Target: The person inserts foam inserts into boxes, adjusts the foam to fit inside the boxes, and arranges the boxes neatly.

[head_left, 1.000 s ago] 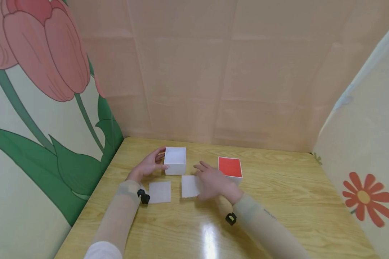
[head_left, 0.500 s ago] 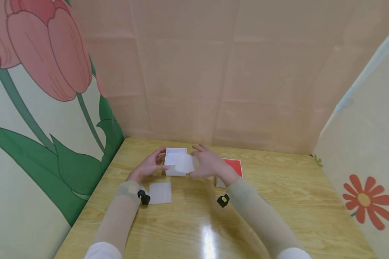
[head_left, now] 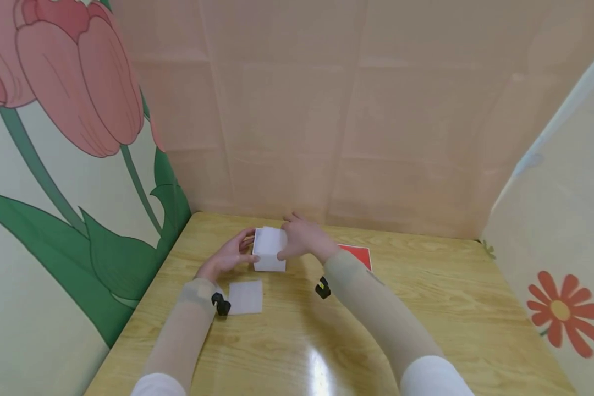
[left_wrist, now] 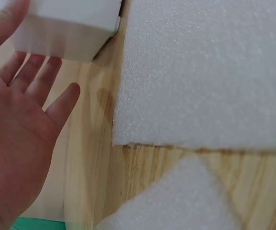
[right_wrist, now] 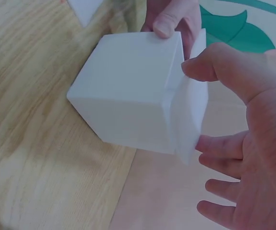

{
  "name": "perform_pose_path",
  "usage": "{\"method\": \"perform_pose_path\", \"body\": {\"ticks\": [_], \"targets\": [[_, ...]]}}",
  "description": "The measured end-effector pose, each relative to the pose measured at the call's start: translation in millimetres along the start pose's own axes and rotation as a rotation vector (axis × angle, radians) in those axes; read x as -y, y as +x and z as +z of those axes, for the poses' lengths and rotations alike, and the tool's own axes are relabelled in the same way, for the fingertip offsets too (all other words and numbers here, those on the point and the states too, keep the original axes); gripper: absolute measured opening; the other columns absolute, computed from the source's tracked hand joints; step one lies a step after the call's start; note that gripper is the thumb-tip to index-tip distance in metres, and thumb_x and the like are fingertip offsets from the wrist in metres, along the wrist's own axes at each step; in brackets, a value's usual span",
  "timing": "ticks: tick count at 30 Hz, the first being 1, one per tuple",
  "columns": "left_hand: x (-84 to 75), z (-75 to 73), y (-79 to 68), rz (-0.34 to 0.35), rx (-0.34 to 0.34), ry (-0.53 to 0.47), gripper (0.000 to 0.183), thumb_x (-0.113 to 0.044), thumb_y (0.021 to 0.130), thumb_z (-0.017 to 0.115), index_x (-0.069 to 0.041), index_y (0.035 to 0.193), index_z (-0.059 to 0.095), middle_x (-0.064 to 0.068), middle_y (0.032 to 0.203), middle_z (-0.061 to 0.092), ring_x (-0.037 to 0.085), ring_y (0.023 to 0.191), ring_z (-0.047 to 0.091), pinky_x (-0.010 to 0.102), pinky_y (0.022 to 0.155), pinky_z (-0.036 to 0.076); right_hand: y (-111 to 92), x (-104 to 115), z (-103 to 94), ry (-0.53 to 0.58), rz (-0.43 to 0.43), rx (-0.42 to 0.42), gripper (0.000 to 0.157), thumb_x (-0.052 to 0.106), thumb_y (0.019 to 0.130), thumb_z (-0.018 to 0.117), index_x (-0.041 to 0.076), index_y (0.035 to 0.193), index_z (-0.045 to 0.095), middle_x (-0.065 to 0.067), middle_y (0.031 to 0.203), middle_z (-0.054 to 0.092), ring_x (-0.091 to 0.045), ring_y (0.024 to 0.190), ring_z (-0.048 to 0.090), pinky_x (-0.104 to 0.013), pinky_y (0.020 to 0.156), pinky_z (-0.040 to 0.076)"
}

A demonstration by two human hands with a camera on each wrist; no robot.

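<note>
An open-topped white box [head_left: 269, 264] stands on the wooden table. My left hand [head_left: 226, 256] holds its left side, with the thumb at the front and the fingers round the side. My right hand [head_left: 304, 240] pinches a thin white foam sheet [head_left: 272, 241] by its right edge, over the box opening. In the right wrist view the thumb and a finger grip this sheet [right_wrist: 193, 112], which lies against the mouth of the box [right_wrist: 128, 67] and bends slightly. Another white foam sheet [head_left: 246, 297] lies flat on the table in front of the box.
A red-topped white box [head_left: 357, 256] stands to the right, partly hidden by my right forearm. A further piece of white foam [left_wrist: 176, 196] shows low in the left wrist view. Patterned cloth surrounds the table [head_left: 425, 297] on three sides.
My right hand has lifted the foam sheet from the table near the red-topped box and carried it left and back over the white box. My left hand stays on the box.
</note>
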State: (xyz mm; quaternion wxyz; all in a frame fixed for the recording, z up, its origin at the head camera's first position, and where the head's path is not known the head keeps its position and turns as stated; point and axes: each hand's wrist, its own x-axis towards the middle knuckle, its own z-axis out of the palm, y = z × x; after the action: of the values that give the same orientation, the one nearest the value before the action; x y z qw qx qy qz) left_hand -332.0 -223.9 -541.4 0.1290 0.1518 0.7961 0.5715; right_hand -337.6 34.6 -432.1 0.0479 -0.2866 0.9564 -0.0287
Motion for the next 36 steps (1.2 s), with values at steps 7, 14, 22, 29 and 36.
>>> {"method": "perform_pose_path", "body": {"ticks": [7,14,22,29,36], "targets": [[3.0,-0.5,1.6,0.009,0.0,0.0,0.097,-0.017,0.094,0.085,-0.013,0.17,0.024,0.01,0.175,0.026,0.033,0.159,0.03,0.049,0.129,0.027,11,2,-1.4,-0.011,0.024,0.035,0.078,0.056,0.081,0.085,0.011,0.142,0.068,-0.01,0.166,0.044,-0.036,0.159,0.027,-0.056,0.123,0.039],[1.9,0.6,2.0,0.005,-0.004,-0.006,0.098,-0.016,0.094,0.085,-0.014,0.17,0.024,0.009,0.175,0.026,0.033,0.159,0.03,0.049,0.129,0.027,15,2,0.5,-0.008,0.033,0.054,0.078,0.056,0.082,0.084,0.01,0.144,0.067,-0.011,0.166,0.045,-0.035,0.159,0.028,-0.053,0.124,0.037],[-0.9,1.6,0.1,0.005,-0.004,-0.001,0.099,-0.016,0.094,0.085,-0.011,0.171,0.022,0.01,0.176,0.025,0.034,0.159,0.029,0.05,0.129,0.027,19,2,2.4,-0.028,0.014,0.043,0.078,0.057,0.081,0.083,0.012,0.142,0.068,-0.008,0.163,0.048,-0.031,0.155,0.035,-0.049,0.12,0.043],[-1.2,2.7,-0.4,0.01,0.003,0.001,0.099,-0.018,0.095,0.084,-0.009,0.171,0.021,0.011,0.176,0.025,0.036,0.159,0.029,0.054,0.128,0.027,22,5,3.3,-0.049,0.014,0.037,0.076,0.057,0.08,0.082,0.012,0.14,0.069,-0.007,0.161,0.05,-0.031,0.153,0.037,-0.047,0.12,0.044],[1.1,2.3,0.4,0.01,-0.002,-0.012,0.1,-0.018,0.095,0.085,-0.009,0.171,0.02,0.011,0.176,0.023,0.037,0.159,0.028,0.055,0.129,0.026,23,5,5.3,-0.042,-0.008,0.012,0.076,0.055,0.08,0.083,0.011,0.14,0.069,-0.007,0.158,0.053,-0.029,0.148,0.043,-0.045,0.116,0.047]]}}
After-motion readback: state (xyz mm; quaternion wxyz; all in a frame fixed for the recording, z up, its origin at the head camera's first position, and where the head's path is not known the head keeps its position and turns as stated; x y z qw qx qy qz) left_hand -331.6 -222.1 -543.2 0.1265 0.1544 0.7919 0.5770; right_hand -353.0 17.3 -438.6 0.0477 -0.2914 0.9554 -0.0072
